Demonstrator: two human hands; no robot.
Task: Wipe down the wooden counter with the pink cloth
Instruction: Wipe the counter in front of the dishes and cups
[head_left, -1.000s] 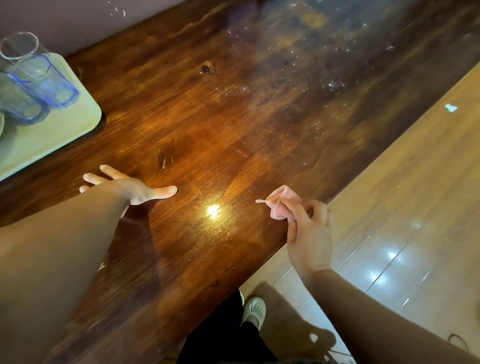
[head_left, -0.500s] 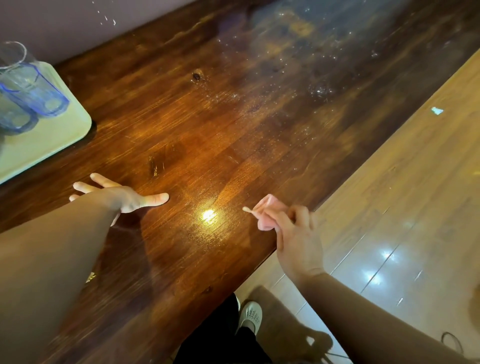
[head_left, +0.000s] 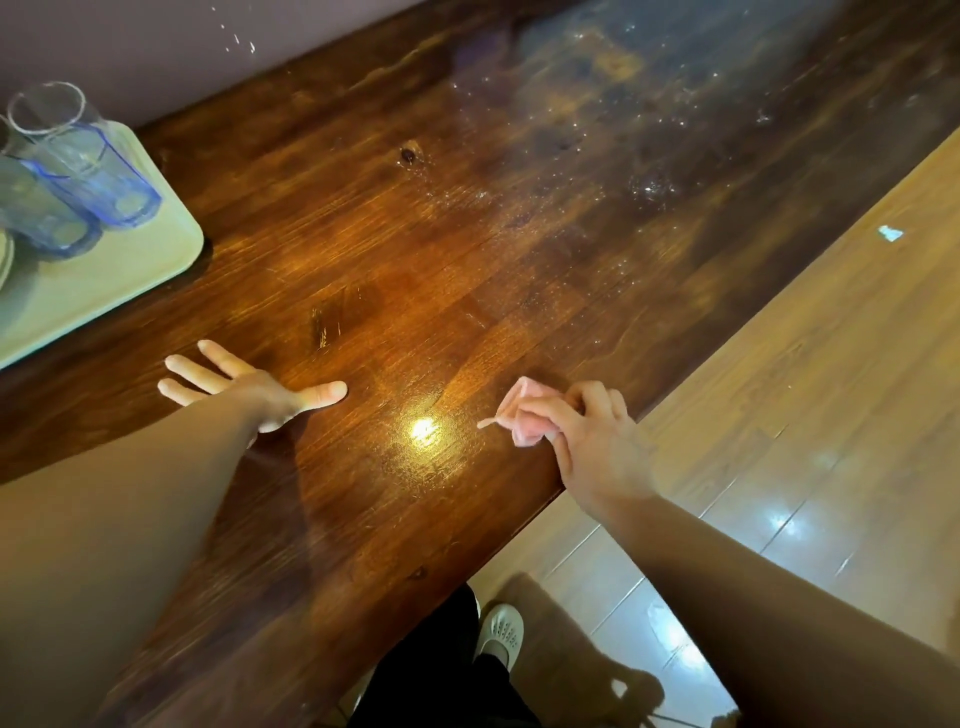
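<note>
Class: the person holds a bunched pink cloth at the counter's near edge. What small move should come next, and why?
Probably lower the right hand so the pink cloth presses flat on the wooden counter: it is still bunched in the fingers, and droplets lie farther along.

We count two hands, the left hand (head_left: 249, 395) and the right hand (head_left: 597, 447), and one pink cloth (head_left: 522, 415) near the counter's (head_left: 467, 260) front edge. One pale green tray (head_left: 130, 270) sits at the counter's left edge, carrying two clear blue-tinted glasses (head_left: 88, 161). One white shoe (head_left: 501, 634) shows below.
</note>
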